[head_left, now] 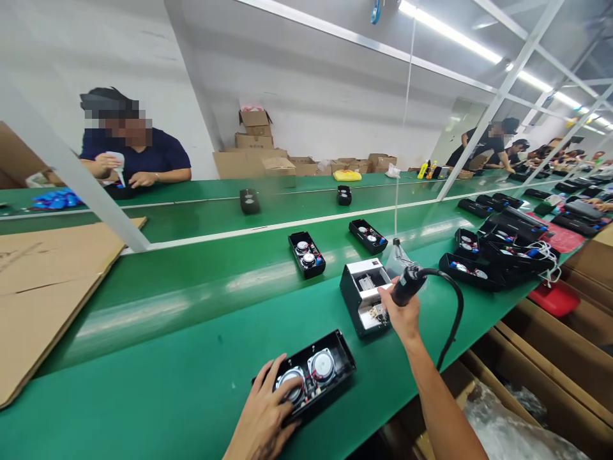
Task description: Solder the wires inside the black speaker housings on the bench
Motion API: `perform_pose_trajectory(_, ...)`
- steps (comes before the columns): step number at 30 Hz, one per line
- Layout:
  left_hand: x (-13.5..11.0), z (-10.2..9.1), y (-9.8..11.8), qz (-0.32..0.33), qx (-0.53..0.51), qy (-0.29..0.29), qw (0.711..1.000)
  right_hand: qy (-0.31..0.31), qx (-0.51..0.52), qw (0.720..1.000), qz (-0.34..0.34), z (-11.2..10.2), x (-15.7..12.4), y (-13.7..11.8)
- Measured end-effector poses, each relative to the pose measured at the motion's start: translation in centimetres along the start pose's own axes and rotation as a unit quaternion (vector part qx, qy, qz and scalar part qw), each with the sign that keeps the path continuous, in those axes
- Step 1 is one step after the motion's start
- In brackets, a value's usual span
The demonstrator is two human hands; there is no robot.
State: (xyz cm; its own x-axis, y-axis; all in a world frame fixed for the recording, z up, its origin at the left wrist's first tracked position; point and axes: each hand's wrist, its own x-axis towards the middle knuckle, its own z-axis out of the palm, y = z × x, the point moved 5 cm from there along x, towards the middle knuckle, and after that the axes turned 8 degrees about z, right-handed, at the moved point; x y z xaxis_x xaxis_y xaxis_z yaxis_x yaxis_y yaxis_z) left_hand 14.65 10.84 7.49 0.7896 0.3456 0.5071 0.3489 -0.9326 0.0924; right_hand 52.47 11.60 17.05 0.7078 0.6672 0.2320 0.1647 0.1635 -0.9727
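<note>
My left hand rests on an open black speaker case with two round drivers, at the near edge of the green conveyor belt. Its fingers press the left driver. My right hand grips a black corded tool handle, its cable looping down to the right. The tool's tip is at a black-and-white box-shaped station just beyond the case.
More open speaker cases ride the belt, and a pile of them lies at right. A cardboard sheet covers the left. A seated person works opposite. Cardboard boxes stand by the wall.
</note>
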Motion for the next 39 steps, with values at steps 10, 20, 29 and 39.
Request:
perform_pose_trajectory(10,-1.0,1.8,0.1,-0.036,-0.005,-0.063,0.997,-0.196,0.096,0.97,0.105,3.2,-7.4,-2.0)
perform_pose_trajectory(20,-1.1,1.9,0.1,-0.036,-0.008,-0.037,0.999,0.046,0.082,0.995,-0.007,-1.6,-1.2,-2.8)
perform_pose_trajectory(29,-1.0,1.5,0.0,-0.046,-0.018,-0.022,0.999,0.053,0.032,0.998,-0.021,-0.6,0.8,-1.9)
perform_pose_trajectory(39,-0.1,0.7,0.2,-0.019,-0.05,0.019,0.998,0.007,-0.006,1.0,-0.019,0.2,1.2,-0.9)
